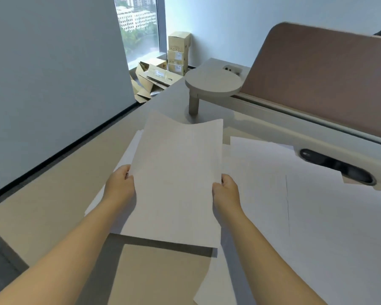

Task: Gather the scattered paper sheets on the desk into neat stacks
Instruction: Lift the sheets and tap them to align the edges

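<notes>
The left hand [119, 183] and right hand [226, 190] each pinch a side edge of the paper bundle [176, 177], held above the worktop [53, 205]; its far edge sags, so sheets may slide out; loose sheets [306, 194] lie at right.

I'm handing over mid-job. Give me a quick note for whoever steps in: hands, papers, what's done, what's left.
Left hand grips the left edge and right hand the right edge of the held sheets, lifted above the desk.
More sheets lie under them at the left; loose sheets spread over the right side, one partly covering the cable slot.
Done: one bundle gathered.
Left: set it down squared, collect the rest.
</notes>
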The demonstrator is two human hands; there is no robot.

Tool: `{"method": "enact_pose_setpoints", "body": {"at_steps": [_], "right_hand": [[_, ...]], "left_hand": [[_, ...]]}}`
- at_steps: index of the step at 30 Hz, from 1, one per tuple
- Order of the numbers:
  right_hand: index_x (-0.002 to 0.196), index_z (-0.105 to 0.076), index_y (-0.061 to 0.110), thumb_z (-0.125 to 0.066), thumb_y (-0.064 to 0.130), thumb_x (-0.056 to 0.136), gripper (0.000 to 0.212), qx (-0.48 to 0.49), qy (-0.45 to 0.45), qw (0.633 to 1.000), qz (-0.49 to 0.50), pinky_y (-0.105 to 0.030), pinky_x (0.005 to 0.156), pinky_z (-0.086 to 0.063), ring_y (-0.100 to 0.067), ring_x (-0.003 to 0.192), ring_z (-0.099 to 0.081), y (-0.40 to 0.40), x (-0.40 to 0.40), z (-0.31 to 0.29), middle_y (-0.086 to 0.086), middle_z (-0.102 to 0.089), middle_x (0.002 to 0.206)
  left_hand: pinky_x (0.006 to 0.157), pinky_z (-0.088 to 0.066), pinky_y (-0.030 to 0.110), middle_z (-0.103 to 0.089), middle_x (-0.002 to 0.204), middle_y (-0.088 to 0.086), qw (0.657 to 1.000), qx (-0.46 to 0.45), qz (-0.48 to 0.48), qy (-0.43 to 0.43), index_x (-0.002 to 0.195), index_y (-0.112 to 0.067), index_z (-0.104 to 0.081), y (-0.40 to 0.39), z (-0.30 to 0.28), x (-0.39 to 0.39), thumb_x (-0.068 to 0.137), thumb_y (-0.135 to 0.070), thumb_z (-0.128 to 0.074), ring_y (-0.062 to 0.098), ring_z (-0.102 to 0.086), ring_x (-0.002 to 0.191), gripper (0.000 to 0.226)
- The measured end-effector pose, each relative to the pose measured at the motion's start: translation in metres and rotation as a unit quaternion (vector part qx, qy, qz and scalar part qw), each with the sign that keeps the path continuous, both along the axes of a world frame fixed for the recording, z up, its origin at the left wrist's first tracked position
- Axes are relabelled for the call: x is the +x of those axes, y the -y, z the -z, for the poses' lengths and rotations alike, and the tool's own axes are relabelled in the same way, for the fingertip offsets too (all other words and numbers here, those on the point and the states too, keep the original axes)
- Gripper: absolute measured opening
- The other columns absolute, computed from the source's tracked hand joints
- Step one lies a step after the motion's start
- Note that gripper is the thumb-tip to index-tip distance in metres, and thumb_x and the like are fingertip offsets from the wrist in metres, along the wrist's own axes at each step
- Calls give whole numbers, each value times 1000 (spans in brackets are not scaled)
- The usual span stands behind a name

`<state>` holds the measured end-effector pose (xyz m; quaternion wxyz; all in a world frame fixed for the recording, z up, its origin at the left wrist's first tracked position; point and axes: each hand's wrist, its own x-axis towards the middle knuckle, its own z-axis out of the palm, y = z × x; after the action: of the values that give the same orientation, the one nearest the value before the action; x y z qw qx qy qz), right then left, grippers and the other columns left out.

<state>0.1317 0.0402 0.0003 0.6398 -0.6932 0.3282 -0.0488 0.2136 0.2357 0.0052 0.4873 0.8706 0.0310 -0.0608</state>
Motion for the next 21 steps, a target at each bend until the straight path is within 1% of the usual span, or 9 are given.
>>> {"method": "enact_pose_setpoints", "body": {"at_steps": [2, 3, 5, 10, 12, 14, 15, 18, 21], "right_hand": [[76, -45, 15, -35, -4, 91, 26, -17, -17, 1000, -15, -7, 39, -33, -9, 58, -40, -16, 16, 7, 4, -43, 69], [90, -51, 13, -39, -4, 90, 20, -27, -23, 999, -22, -8, 45, -37, -10, 64, -46, -22, 23, 8, 3, -50, 76], [115, -51, 9, -45, -5, 88, 32, -45, -42, 997, -39, -14, 55, -43, -12, 74, -53, -32, 35, 13, 0, -57, 91], [116, -54, 4, -49, -3, 84, 33, -103, -94, 989, -55, -16, 55, -38, -4, 64, -46, -31, 46, 26, 5, -52, 76], [119, -53, 5, -50, 1, 87, 32, -122, -101, 986, -48, -17, 62, -40, -9, 74, -51, -27, 42, 26, 3, -58, 88], [124, -51, 5, -49, 6, 90, 34, -130, -108, 985, -38, -21, 77, -40, -17, 95, -54, -20, 37, 24, -6, -59, 112], [125, -51, 5, -49, 7, 91, 34, -127, -109, 985, -32, -22, 79, -39, -18, 97, -53, -16, 34, 22, -7, -58, 115], [123, -51, 5, -48, 8, 91, 32, -109, -100, 989, -13, -23, 76, -38, -15, 90, -51, 1, 18, 16, -4, -55, 102], [122, -52, 6, -48, 9, 91, 32, -115, -104, 988, 2, -25, 82, -41, -19, 99, -54, 26, -5, 10, -7, -57, 111]], "left_hand": [[74, -37, 28, -61, 95, 8, 1000, 28, -8, 8, 101, -13, -60, -21, 9, 13, 94, 1, -32, 25, -53, 90, 32], [77, -37, 28, -62, 101, 9, 999, 44, -9, 6, 110, -10, -61, -29, 13, 19, 95, 1, -32, 26, -54, 95, 34], [81, -36, 28, -62, 115, 11, 997, 81, -3, -3, 124, -7, -56, -41, 20, 31, 96, -1, -32, 27, -53, 101, 37], [93, -38, 36, -51, 131, 19, 979, 203, 20, -1, 132, -4, -47, -51, 37, 47, 91, 0, -45, 30, -48, 113, 41], [98, -32, 36, -46, 130, 21, 968, 250, 22, 26, 134, -5, -45, -48, 41, 48, 88, 2, -47, 34, -41, 120, 46], [102, -30, 36, -44, 132, 21, 971, 234, 21, 40, 134, -6, -45, -39, 37, 46, 88, 2, -48, 34, -38, 125, 46], [103, -31, 36, -44, 132, 20, 977, 210, 24, 40, 133, -7, -46, -32, 34, 43, 89, 0, -48, 33, -39, 126, 44], [95, -35, 29, -51, 130, 13, 989, 133, 60, 32, 125, -7, -53, -2, 22, 26, 91, -7, -51, 26, -47, 120, 34], [87, -36, 24, -58, 121, 10, 990, 88, 109, 17, 117, -6, -58, 32, 13, 3, 91, -7, -51, 20, -53, 104, 27]]}}
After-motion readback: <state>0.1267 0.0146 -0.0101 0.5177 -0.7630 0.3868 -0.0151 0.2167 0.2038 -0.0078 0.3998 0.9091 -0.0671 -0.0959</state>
